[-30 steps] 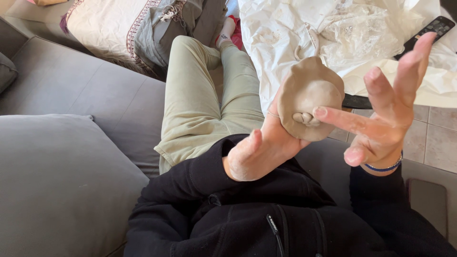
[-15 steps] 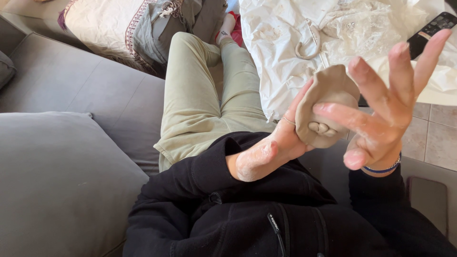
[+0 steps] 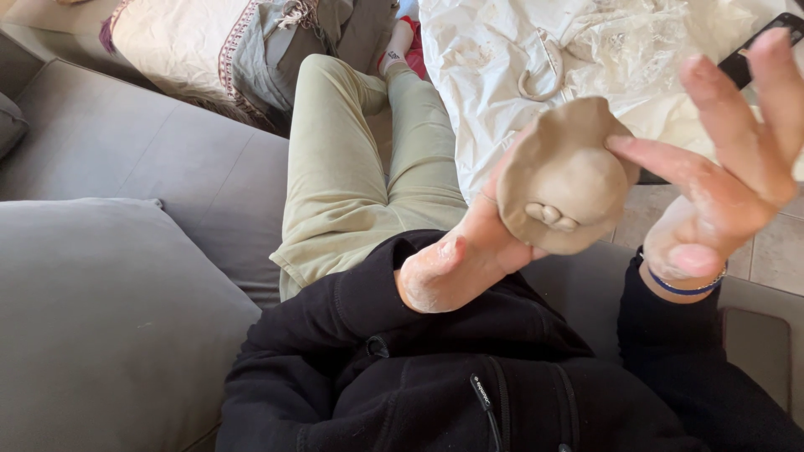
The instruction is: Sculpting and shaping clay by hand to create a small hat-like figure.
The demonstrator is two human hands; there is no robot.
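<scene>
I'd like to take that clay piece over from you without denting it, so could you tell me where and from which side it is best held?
Cup the clay piece under its broad rounded back, coming from below as the left hand does now. The right hand's fingers only touch its thin upper rim, which looks soft and likely to bend; the thicker domed body should probably take a spread palm better.

Left hand cups a clay lump; right hand touches it

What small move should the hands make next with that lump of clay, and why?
Probably close the right hand onto the clay lump to press its wall. The left hand cups it from beneath, fingertips curled inside, while the right hand is spread open with only one finger touching the side.
</scene>
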